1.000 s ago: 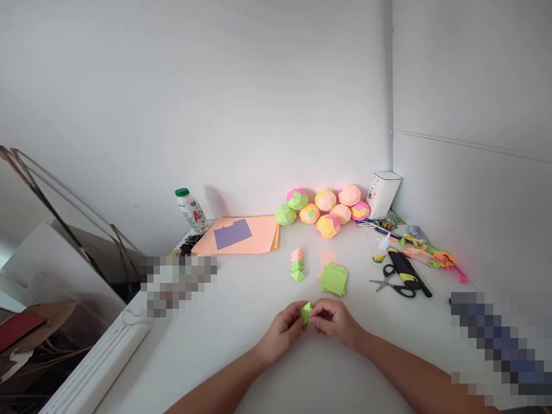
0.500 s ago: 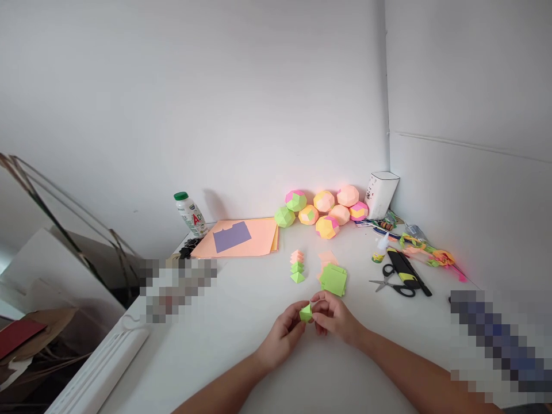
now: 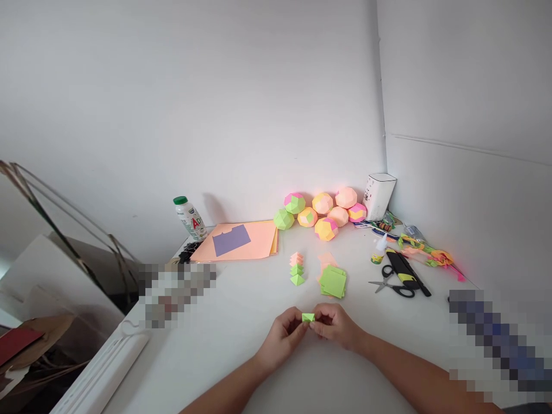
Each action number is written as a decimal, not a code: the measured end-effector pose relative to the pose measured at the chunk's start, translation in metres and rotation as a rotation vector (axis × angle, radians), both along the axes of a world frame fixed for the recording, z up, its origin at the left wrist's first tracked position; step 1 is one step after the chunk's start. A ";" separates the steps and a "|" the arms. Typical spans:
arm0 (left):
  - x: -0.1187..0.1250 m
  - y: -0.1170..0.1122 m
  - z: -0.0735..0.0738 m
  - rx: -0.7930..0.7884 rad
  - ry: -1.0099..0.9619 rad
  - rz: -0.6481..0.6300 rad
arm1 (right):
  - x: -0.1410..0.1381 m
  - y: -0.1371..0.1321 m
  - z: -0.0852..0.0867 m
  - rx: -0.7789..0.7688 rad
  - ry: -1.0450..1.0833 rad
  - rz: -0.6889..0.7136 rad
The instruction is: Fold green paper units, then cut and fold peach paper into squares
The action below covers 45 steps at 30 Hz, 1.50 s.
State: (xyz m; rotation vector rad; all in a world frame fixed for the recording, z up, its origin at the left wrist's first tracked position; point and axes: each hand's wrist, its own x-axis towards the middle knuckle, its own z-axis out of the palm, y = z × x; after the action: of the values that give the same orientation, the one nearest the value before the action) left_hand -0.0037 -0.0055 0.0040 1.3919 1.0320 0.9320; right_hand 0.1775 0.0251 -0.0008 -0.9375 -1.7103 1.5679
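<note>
A small folded piece of green paper (image 3: pixel 307 317) is pinched between my two hands over the near part of the table. My left hand (image 3: pixel 282 336) grips its left side with thumb and fingers, and my right hand (image 3: pixel 338 326) closes on its right side. Just beyond lies a stack of green paper squares (image 3: pixel 333 282), with peach paper squares (image 3: pixel 328 260) partly under it. Left of that stack stands a row of folded paper units, green ones (image 3: pixel 296 279) nearest me and peach ones (image 3: pixel 296 258) farther off.
Several faceted paper balls (image 3: pixel 326 229) are heaped by the wall. To the right lie scissors (image 3: pixel 393 283), a black-and-yellow cutter (image 3: pixel 403 269) and a glue bottle (image 3: pixel 378 252). Peach sheets (image 3: pixel 259 244) and a green-capped bottle (image 3: pixel 190 218) are at the back left; a white strip (image 3: pixel 112 368) edges the table.
The green paper has turned and now appears flatter and wider between my fingers. My right hand has come down and closed on its right side.
</note>
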 end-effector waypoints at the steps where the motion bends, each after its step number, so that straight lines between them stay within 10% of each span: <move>1: 0.000 0.001 0.000 -0.032 -0.014 0.008 | 0.000 0.001 0.000 -0.011 0.014 -0.005; 29: 0.000 0.002 -0.001 -0.014 -0.185 -0.018 | 0.003 0.008 0.001 -0.179 0.084 -0.008; 45: 0.002 0.000 -0.006 0.070 0.093 0.001 | -0.001 0.000 -0.004 -0.101 -0.046 -0.036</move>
State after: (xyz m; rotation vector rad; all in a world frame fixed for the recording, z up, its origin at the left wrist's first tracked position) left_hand -0.0019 -0.0059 -0.0019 1.5051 1.0783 0.9183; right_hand 0.1768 0.0250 -0.0052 -1.0561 -1.6486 1.6331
